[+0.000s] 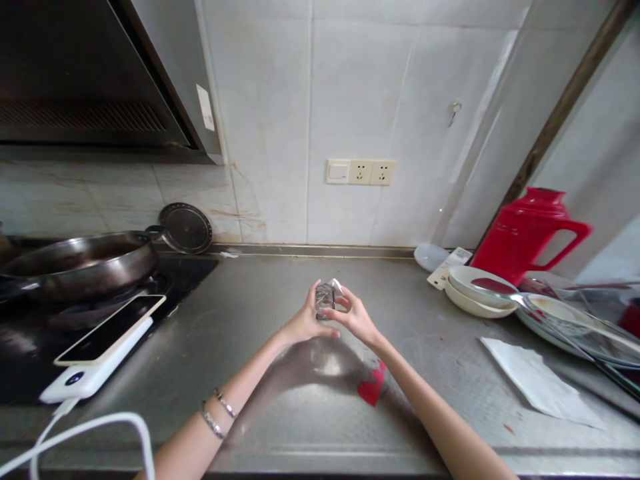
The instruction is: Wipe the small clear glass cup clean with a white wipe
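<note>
Above the middle of the steel counter [250,407], a small dark, clear-looking object with a patterned surface [325,299] is held between both hands. My left hand [306,323] grips its left side, with fingers curled around it. On its right side, my right hand [353,315] pinches it with thumb and fingers, and a shiny silvery bit [337,287] shows at the top near those fingers. Red paper-like pieces [371,388] lie on the counter just below the right hand.
A pan [85,263], a phone [113,330] and a white power bank [95,380] with a cable sit at left on the stove. Stacked bowls [475,303], a red thermos [525,233], plates with utensils [575,323] and a white tissue [540,380] are at right.
</note>
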Demonstrator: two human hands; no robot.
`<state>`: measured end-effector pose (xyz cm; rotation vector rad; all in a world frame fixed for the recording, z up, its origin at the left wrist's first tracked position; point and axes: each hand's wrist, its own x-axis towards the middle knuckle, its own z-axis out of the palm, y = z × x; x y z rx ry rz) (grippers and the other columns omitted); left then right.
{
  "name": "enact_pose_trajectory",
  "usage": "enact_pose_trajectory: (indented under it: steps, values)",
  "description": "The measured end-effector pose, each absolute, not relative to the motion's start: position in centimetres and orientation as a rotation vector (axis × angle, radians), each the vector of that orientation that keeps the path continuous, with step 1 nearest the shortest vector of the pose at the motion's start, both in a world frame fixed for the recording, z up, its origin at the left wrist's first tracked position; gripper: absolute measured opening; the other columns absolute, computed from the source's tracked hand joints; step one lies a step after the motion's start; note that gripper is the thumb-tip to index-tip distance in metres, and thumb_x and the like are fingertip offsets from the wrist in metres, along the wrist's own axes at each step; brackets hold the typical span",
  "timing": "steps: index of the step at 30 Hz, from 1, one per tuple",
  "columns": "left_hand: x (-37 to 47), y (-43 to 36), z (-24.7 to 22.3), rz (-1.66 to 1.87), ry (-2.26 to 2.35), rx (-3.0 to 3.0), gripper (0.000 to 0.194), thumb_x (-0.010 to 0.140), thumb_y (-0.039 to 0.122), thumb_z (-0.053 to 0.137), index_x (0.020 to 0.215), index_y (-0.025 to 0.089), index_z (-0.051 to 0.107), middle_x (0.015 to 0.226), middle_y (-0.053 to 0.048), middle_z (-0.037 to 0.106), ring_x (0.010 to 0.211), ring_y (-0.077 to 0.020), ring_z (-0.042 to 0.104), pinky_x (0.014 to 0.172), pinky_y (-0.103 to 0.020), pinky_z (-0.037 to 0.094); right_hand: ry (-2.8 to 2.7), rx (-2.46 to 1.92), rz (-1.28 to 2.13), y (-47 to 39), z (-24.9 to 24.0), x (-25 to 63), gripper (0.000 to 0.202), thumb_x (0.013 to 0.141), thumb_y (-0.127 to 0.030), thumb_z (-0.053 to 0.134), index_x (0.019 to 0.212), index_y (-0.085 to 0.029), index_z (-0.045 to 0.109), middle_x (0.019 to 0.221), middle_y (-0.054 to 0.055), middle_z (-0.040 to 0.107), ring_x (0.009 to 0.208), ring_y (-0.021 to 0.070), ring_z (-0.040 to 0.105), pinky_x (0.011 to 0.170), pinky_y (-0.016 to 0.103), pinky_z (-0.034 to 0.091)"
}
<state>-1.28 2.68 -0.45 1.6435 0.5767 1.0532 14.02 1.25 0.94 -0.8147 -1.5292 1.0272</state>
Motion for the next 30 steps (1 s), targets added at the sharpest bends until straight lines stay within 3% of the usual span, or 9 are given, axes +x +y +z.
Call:
enact_pose_trajectory:
  steps: [5, 7, 10, 16, 20, 23, 28, 30]
  values:
    - [-1.2, 2.5, -0.7, 1.149, 0.712, 1.688, 0.095, 0.06, 0.022, 0.081, 0.134, 0.022, 0.023, 0.127, -0.015, 0.055, 0.108, -0.0238, 0.059, 0.096, -0.042, 0.044, -1.547, -0.831, 0.991, 0.9, 1.2, 13.9, 0.063, 0.064, -0.032, 0.077, 0.121, -0.02, 0.053, 0.115, 0.01, 0.062, 0.099, 0.0223, 0.063, 0.073, 0.032, 0.058]
    - [-1.2, 2.5, -0.7, 1.19, 0.775, 1.7, 0.087, 0.058, 0.022, 0.082, 0.128, 0.022, 0.031, 0.12, -0.013, 0.059, 0.103, -0.0229, 0.062, 0.092, -0.04, 0.047, -1.541, -0.839, 0.997, 0.9, 1.4, 14.0, 0.057, 0.069, -0.037, 0.073, 0.12, -0.019, 0.054, 0.113, 0.01, 0.063, 0.096, 0.0221, 0.064, 0.069, 0.031, 0.058]
    - [-1.0, 2.3, -0.6, 1.2, 0.803, 1.672, 0.085, 0.056, 0.021, 0.083, 0.125, 0.023, 0.034, 0.116, -0.011, 0.061, 0.099, -0.0227, 0.063, 0.088, -0.039, 0.049, -1.487, -0.865, 1.012, 1.1, 1.6, 14.3, 0.041, 0.081, -0.047, 0.058, 0.109, -0.017, 0.061, 0.099, 0.009, 0.068, 0.086, 0.022, 0.067, 0.057, 0.028, 0.059]
    - [-0.6, 1.7, -0.5, 1.136, 0.733, 1.65, 0.085, 0.056, 0.019, 0.082, 0.125, 0.024, 0.032, 0.117, -0.011, 0.059, 0.092, -0.0209, 0.064, 0.081, -0.035, 0.051, -1.384, -1.057, 0.92, 2.4, 0.9, 14.9, 0.048, 0.078, -0.063, 0.051, 0.077, -0.016, 0.06, 0.075, 0.005, 0.065, 0.064, 0.0219, 0.067, 0.038, 0.026, 0.052]
    - [-0.4, 1.6, -0.7, 1.149, 0.778, 1.648, 0.085, 0.055, 0.019, 0.082, 0.125, 0.023, 0.034, 0.112, -0.009, 0.06, 0.087, -0.0177, 0.063, 0.078, -0.031, 0.05, -1.473, -1.138, 0.589, 2.6, 0.7, 15.5, 0.046, 0.085, -0.058, 0.045, 0.073, -0.016, 0.062, 0.07, 0.005, 0.065, 0.071, 0.0218, 0.066, 0.05, 0.027, 0.053]
    - [-0.3, 1.7, -1.1, 1.176, 0.829, 1.668, 0.085, 0.052, 0.018, 0.082, 0.123, 0.022, 0.036, 0.109, -0.008, 0.06, 0.088, -0.0181, 0.063, 0.079, -0.031, 0.049, -1.529, -1.076, 0.413, 2.4, 1.1, 15.6, 0.042, 0.09, -0.05, 0.042, 0.091, -0.017, 0.067, 0.086, 0.006, 0.069, 0.083, 0.0212, 0.065, 0.069, 0.03, 0.053]
    - [-0.1, 1.7, -1.3, 1.151, 0.934, 1.728, 0.086, 0.051, 0.017, 0.081, 0.124, 0.02, 0.036, 0.108, -0.008, 0.062, 0.089, -0.02, 0.063, 0.08, -0.034, 0.049, -1.711, -1.056, 0.385, 1.6, 1.4, 15.2, 0.042, 0.093, -0.044, 0.039, 0.093, -0.016, 0.07, 0.071, 0.003, 0.068, 0.064, 0.0172, 0.062, 0.06, 0.026, 0.049]
    - [-0.1, 1.6, -1.3, 1.131, 0.963, 1.745, 0.086, 0.052, 0.018, 0.081, 0.125, 0.02, 0.036, 0.104, -0.007, 0.063, 0.086, -0.0203, 0.064, 0.079, -0.035, 0.049, -1.786, -1.018, 0.357, 1.3, 1.3, 15.1, 0.039, 0.094, -0.039, 0.038, 0.097, -0.017, 0.07, 0.074, 0.004, 0.07, 0.065, 0.0176, 0.064, 0.061, 0.026, 0.05]
